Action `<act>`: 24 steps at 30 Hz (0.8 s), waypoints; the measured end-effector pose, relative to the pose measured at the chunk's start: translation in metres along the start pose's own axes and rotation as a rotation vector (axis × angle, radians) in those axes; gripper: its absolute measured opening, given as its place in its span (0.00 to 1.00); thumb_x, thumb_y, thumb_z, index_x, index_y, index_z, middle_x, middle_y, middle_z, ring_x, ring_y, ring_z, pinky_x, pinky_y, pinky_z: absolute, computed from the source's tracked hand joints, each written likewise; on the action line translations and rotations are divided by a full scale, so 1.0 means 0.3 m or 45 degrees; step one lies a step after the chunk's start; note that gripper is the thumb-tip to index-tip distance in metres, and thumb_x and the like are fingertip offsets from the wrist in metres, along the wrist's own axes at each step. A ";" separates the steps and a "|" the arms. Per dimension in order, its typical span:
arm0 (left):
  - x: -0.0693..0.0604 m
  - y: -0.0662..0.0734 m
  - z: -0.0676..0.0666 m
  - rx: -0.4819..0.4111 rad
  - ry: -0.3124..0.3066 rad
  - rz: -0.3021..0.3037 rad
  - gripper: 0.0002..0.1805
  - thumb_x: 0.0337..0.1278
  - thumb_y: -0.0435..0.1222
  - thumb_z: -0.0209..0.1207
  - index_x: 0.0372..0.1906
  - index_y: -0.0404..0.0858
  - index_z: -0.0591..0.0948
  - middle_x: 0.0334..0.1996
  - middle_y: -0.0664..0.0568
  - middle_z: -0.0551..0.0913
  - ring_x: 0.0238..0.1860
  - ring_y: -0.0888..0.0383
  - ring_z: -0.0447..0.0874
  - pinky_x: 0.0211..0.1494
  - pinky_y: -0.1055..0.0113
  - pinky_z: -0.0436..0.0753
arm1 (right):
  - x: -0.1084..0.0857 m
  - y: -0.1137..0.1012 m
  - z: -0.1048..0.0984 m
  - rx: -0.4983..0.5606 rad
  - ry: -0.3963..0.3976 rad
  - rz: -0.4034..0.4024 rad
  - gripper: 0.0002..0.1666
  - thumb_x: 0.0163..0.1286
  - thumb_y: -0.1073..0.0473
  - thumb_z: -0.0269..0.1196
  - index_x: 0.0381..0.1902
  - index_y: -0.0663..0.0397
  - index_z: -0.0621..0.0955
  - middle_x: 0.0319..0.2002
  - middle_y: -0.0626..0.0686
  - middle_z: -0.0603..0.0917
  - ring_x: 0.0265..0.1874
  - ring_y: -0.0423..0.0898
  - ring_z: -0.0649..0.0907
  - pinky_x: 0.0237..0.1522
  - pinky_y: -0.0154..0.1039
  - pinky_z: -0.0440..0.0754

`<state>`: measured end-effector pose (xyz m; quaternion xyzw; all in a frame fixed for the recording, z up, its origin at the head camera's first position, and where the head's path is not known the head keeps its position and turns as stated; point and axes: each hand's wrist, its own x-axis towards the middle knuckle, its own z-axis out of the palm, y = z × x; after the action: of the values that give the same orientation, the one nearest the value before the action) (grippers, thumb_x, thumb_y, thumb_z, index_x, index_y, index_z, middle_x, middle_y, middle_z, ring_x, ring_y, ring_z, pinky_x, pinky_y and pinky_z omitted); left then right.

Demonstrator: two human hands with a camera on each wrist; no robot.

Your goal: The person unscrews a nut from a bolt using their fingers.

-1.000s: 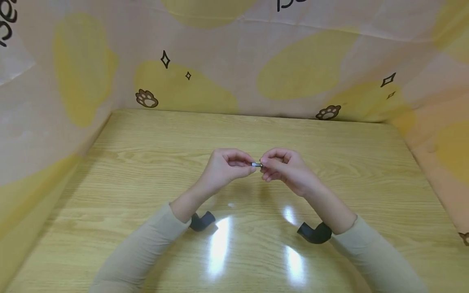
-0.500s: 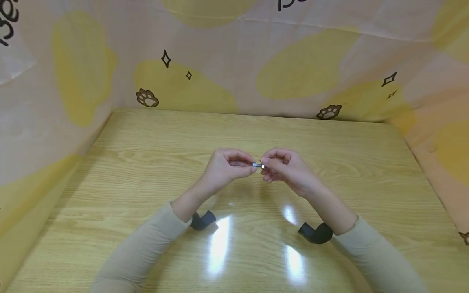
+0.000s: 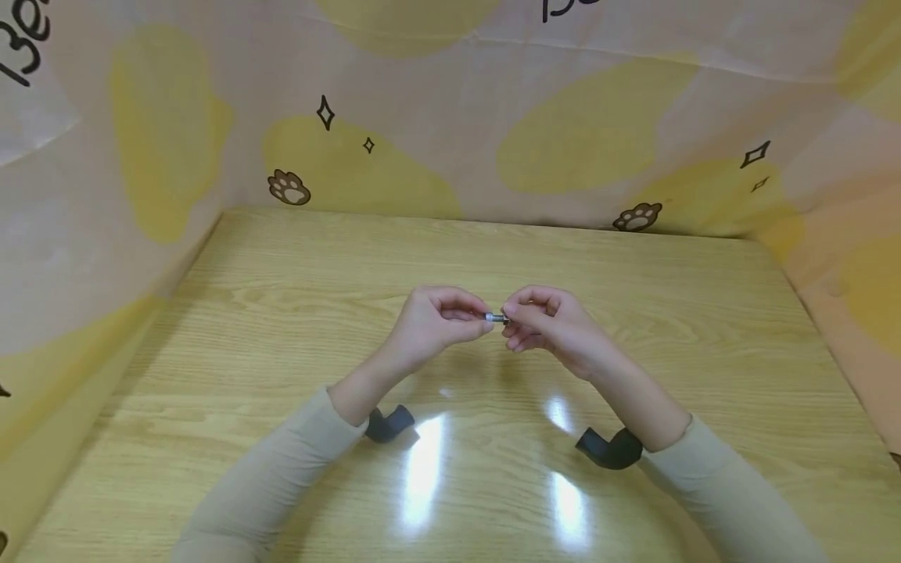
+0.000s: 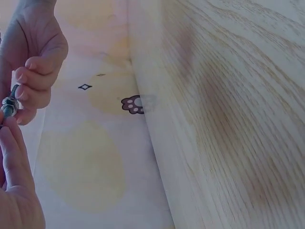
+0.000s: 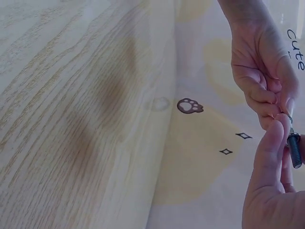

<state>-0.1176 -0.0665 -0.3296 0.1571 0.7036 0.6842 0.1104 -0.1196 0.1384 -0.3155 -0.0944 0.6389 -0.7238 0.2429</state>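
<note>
In the head view a small metal bolt [image 3: 496, 318] lies level between the two hands over the table. The left hand [image 3: 439, 322] pinches its left end between thumb and fingers. At the other side the right hand [image 3: 559, 328] has thumb and index finger on a silver nut [image 4: 9, 106] around the threads. Dark threads [image 5: 295, 151] stick out past the nut in the right wrist view. The bolt's left end is mostly hidden by the left fingertips, and the right hand's other fingers are curled beneath.
Black curved pieces [image 3: 611, 449] show beside both wrists. A wood-grain table [image 3: 338, 258] lies below the hands, with bright reflections near its front. Patterned cloth [image 3: 450, 117] with yellow patches and paw prints hangs at the back and both sides.
The head view has shifted slightly, so the surroundings sit a little further right. Both hands keep their places on the bolt; the nut shows less of its bright face than half a second ago.
</note>
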 end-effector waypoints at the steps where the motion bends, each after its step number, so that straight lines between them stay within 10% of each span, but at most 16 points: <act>1: 0.001 -0.001 0.001 -0.004 -0.005 0.000 0.09 0.47 0.29 0.67 0.36 0.30 0.83 0.34 0.45 0.85 0.34 0.52 0.85 0.42 0.61 0.84 | 0.000 0.000 -0.001 -0.006 -0.003 -0.008 0.04 0.67 0.67 0.56 0.35 0.57 0.78 0.26 0.51 0.83 0.25 0.42 0.83 0.33 0.35 0.84; 9: -0.002 -0.008 0.000 0.007 -0.010 0.000 0.09 0.48 0.30 0.67 0.35 0.31 0.83 0.33 0.45 0.84 0.33 0.53 0.84 0.40 0.61 0.84 | -0.007 0.002 -0.010 -0.138 -0.047 -0.120 0.21 0.57 0.74 0.63 0.48 0.58 0.74 0.48 0.55 0.74 0.43 0.50 0.81 0.42 0.38 0.82; 16: 0.001 -0.009 -0.001 -0.007 -0.016 0.014 0.09 0.48 0.29 0.66 0.36 0.30 0.82 0.33 0.45 0.84 0.33 0.52 0.85 0.41 0.61 0.84 | -0.001 -0.003 -0.004 -0.067 -0.001 -0.038 0.04 0.67 0.67 0.55 0.39 0.58 0.76 0.31 0.52 0.81 0.27 0.42 0.83 0.36 0.37 0.84; 24: 0.003 -0.010 -0.001 -0.014 -0.004 0.019 0.09 0.47 0.28 0.66 0.36 0.30 0.83 0.33 0.44 0.84 0.33 0.52 0.84 0.41 0.61 0.84 | -0.003 0.002 -0.009 -0.095 0.008 -0.102 0.15 0.57 0.75 0.62 0.40 0.55 0.77 0.39 0.51 0.80 0.37 0.43 0.83 0.42 0.36 0.82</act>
<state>-0.1186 -0.0665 -0.3326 0.1628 0.6984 0.6886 0.1075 -0.1199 0.1413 -0.3163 -0.1266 0.6620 -0.7089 0.2078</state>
